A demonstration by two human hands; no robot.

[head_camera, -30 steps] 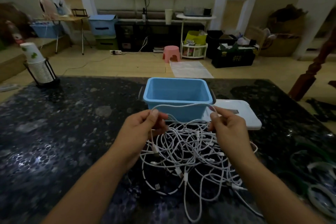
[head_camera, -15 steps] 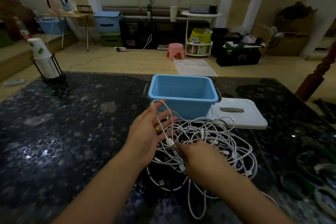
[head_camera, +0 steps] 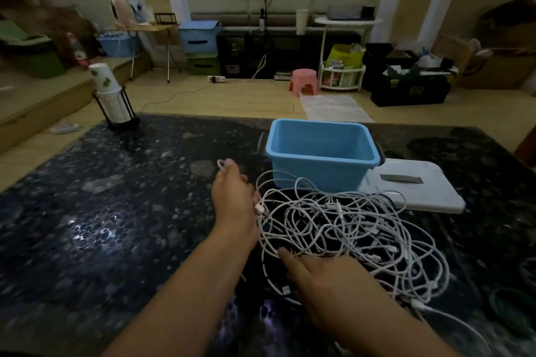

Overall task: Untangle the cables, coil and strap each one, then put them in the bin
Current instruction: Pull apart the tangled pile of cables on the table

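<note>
A white cable end is pinched in the left hand (head_camera: 232, 197) and drawn up and away from the pile, apparently to work one lead free. The right hand (head_camera: 327, 278) is laid on the near edge of the tangled cables (head_camera: 348, 229), index finger extended, seemingly to pin the heap; what its other fingers do cannot be told. Just beyond both hands the blue bin (head_camera: 320, 174) stands empty, kept within reach, with a white lid (head_camera: 420, 191) beside it. Green straps (head_camera: 513, 304) lie right of the right hand.
</note>
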